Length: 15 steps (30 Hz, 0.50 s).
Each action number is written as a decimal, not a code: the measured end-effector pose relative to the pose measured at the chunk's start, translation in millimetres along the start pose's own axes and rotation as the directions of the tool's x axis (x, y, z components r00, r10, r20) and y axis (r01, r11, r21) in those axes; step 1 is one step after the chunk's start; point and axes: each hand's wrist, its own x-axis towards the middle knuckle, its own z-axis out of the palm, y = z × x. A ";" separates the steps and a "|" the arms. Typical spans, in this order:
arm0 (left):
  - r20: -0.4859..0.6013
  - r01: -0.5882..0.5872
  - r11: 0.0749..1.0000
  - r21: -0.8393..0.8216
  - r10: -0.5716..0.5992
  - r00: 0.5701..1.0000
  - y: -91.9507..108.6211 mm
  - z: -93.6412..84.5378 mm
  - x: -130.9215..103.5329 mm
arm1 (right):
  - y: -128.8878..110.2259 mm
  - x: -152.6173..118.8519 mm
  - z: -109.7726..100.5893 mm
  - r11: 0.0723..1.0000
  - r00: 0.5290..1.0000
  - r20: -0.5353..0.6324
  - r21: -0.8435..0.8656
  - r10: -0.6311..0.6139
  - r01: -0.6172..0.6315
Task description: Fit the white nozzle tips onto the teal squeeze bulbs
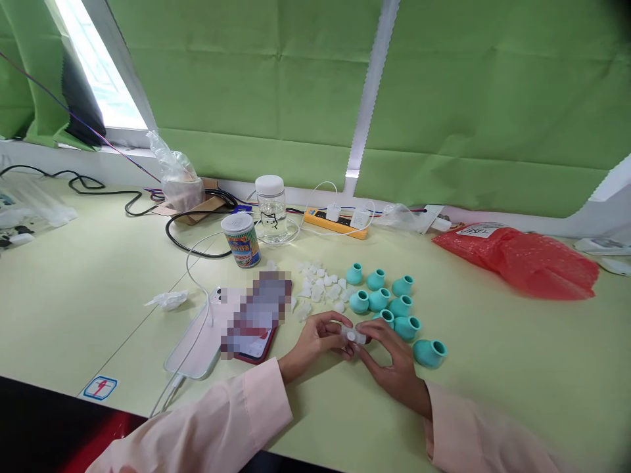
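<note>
Between my two hands is a small translucent white piece, pinched at both ends by the fingertips. My left hand closes on its left side, and my right hand grips its right side. Several turquoise rounded cups with open necks stand just beyond and to the right of my right hand. A scatter of small white translucent pieces lies behind my left hand, beside the cups.
Left of my hands lie a red-edged phone and a pale phone with a white cable. Behind are a patterned can, a clear bottle, an orange power strip and a red plastic bag.
</note>
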 end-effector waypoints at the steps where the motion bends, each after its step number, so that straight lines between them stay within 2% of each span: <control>1: 0.007 0.001 1.000 -0.002 -0.001 1.000 -0.2 -0.5 -0.1 | 0.7 -0.2 0.2 1.000 1.000 0.000 0.002 -0.007 0.007; 7: -0.040 0.026 0.998 0.056 -0.024 0.999 -2.0 -1.3 1.0 | 2.2 -0.9 -1.0 0.998 0.998 0.011 0.000 -0.062 0.062; 15: -0.060 0.048 0.996 0.074 -0.043 0.997 -1.0 -2.1 1.8 | -0.3 0.5 -0.3 0.998 0.998 0.008 0.003 -0.059 0.059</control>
